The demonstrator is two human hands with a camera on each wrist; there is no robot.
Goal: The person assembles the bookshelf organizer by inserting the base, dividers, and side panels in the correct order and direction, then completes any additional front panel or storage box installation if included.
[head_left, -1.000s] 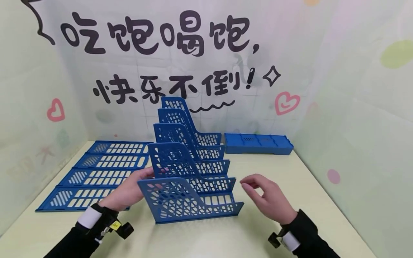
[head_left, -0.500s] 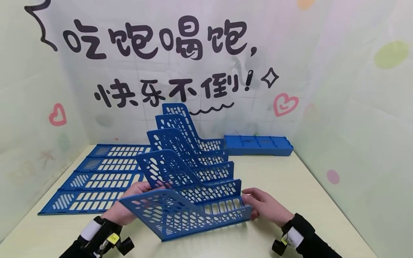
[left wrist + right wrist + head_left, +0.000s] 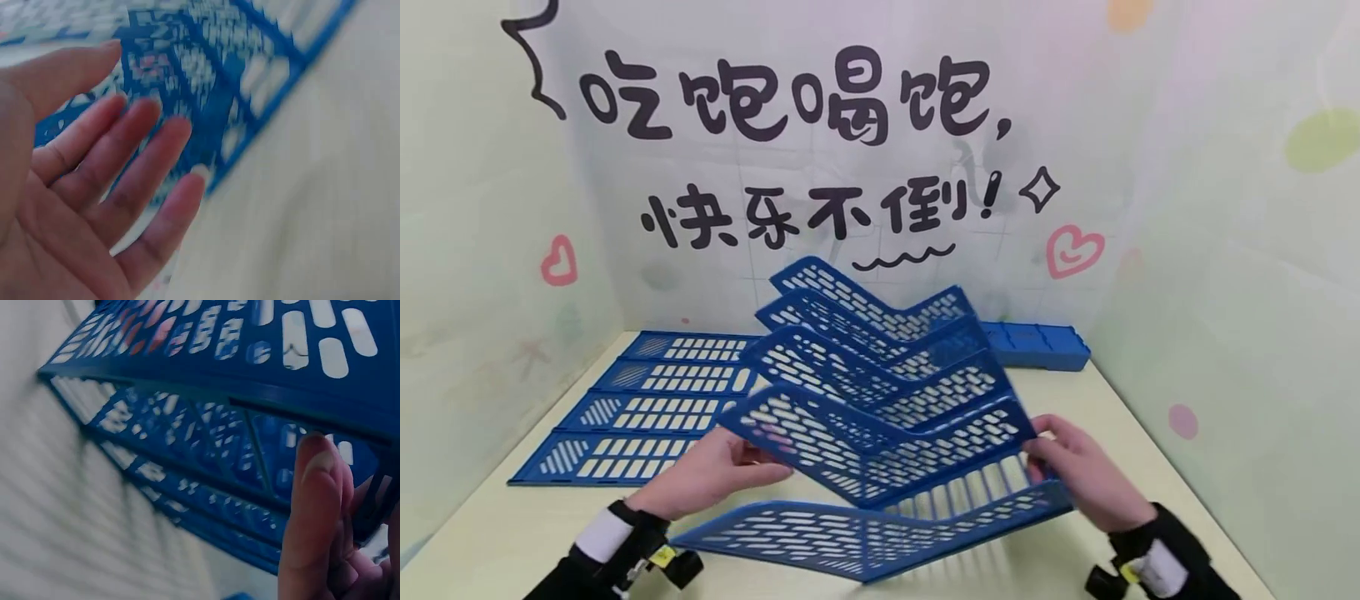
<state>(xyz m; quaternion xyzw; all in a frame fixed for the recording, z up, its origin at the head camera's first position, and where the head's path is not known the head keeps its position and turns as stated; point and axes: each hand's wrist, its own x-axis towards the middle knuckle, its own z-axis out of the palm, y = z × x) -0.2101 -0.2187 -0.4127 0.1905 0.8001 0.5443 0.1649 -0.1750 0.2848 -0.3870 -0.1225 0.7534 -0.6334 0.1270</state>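
Blue rack (image 3: 880,450) tilted, right grip (image 3: 1093,479) pinching its edge — tabletop (image 3: 1060,396) room rightward

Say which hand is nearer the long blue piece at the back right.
Right: the right hand, gripping the blue rack, is in front of the long blue piece; the left hand is farther, by the rack's left side.

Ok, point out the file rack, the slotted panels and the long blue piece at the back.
Blue file rack (image 3: 864,467): head view, second divider from the front.
Flat slotted panels (image 3: 655,392): head view, seam between the middle two.
Long blue piece (image 3: 1041,341): head view, top face.
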